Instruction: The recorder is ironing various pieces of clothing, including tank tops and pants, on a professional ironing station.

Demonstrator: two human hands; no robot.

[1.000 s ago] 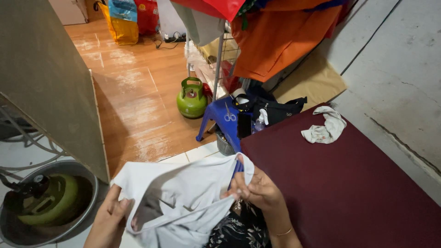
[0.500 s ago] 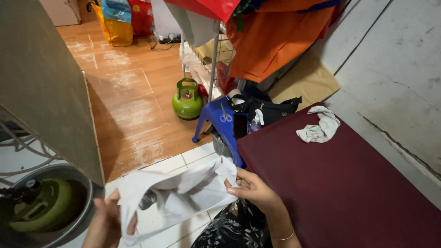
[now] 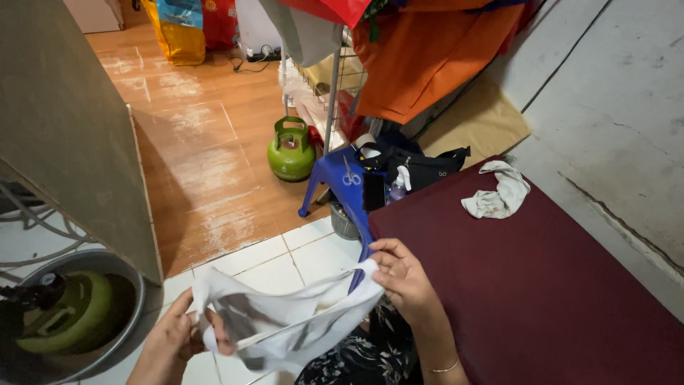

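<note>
Closest in, the left hand (image 3: 171, 341) and the right hand (image 3: 403, 274) stretch a white garment (image 3: 285, 321) between them, each hand's fingers pinched shut on an edge of the cloth, low over the white floor tiles (image 3: 285, 253). To the right spreads a maroon mattress (image 3: 556, 285) with a crumpled white cloth (image 3: 499, 192) lying on it. Beyond stands a blue plastic stool (image 3: 345, 182) with scissors (image 3: 350, 173) on top, then a green gas cylinder (image 3: 291, 150) on the wooden floor (image 3: 199, 142).
</note>
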